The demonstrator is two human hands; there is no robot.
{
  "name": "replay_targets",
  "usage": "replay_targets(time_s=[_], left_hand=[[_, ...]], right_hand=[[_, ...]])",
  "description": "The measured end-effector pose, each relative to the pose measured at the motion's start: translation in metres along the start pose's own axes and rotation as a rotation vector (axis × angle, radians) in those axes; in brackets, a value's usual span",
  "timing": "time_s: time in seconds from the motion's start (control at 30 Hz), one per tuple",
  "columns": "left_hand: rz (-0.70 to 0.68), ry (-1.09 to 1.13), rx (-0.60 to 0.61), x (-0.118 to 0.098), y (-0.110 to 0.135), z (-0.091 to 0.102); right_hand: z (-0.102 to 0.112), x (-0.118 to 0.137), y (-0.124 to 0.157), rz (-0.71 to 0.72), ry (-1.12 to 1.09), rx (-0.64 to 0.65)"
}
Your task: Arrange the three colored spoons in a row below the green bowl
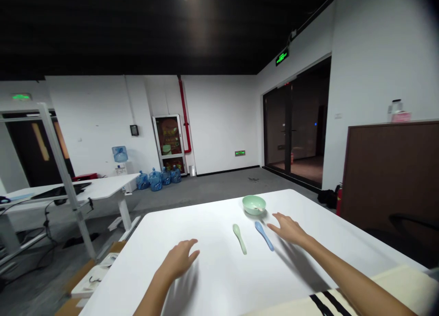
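A green bowl [253, 201] stands upright near the far edge of the white table [206, 288]. Inside it lies a small pale piece whose kind I cannot make out. Two spoons rest on the tabletop in front of the bowl: a light green spoon [239, 239] and, to its right, a blue spoon [264, 236]. My right hand [287, 228] hovers just right of the bowl and the blue spoon, fingers apart and holding nothing. Over the left part of the table is my left hand [180, 257], also open and empty, well away from the spoons.
Cream cloth with black stripes [331, 303] covers the near right edge. A brown cabinet [394, 169] rises at the right. Another white desk [113, 183] with a metal post [61, 165] stands left. Blue water bottles [156, 179] sit on the floor behind.
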State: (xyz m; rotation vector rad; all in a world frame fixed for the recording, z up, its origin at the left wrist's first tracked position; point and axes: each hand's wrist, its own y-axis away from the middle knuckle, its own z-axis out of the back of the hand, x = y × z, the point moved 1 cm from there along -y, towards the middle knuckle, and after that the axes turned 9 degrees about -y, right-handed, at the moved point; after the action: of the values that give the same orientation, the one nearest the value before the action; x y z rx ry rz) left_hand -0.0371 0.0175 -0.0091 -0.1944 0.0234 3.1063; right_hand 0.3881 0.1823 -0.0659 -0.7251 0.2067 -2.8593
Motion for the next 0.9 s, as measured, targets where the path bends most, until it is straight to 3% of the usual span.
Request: replay_targets(time_s=[0.5, 0.73, 0.9], left_hand=[[-0.001, 0.005, -0.007, -0.001, 0.002, 0.002], [-0.014, 0.006, -0.011, 0.001, -0.002, -0.003], [-0.002, 0.014, -0.026, 0.004, -0.002, -0.004]], right_hand=[[0.006, 0.009, -0.008, 0.056, 0.010, -0.032], [0.028, 0.038, -0.064, -0.035, 0.013, -0.049], [0.014, 0.050, -0.109, -0.128, 0.071, 0.004]])
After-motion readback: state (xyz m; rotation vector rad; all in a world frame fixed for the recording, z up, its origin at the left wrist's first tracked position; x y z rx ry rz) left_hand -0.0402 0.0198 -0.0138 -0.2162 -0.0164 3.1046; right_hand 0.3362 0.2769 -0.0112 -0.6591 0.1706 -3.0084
